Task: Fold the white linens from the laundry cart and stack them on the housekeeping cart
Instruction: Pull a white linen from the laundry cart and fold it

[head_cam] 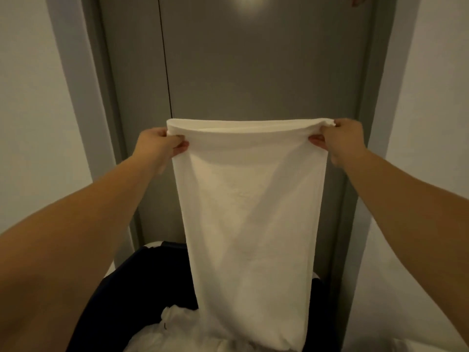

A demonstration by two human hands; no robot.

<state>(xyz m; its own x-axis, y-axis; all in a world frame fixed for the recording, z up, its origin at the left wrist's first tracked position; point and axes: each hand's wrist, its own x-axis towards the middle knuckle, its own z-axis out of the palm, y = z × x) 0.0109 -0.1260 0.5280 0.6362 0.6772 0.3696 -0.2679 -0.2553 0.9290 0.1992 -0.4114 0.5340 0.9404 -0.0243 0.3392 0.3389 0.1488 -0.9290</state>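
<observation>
A white linen [250, 207] hangs lengthwise in front of me, stretched flat between both hands at chest height. My left hand [162, 144] pinches its top left corner. My right hand [342, 139] pinches its top right corner. The top edge is doubled over and runs straight between the hands. The lower end of the linen reaches down into the dark laundry cart [142, 280] below, where more crumpled white linens [177, 329] lie. The housekeeping cart is not in view.
A grey door [253, 72] in a grey frame stands close behind the linen. White walls [30, 110] flank it on both sides. A pale surface [396, 288] shows at the lower right beside the laundry cart.
</observation>
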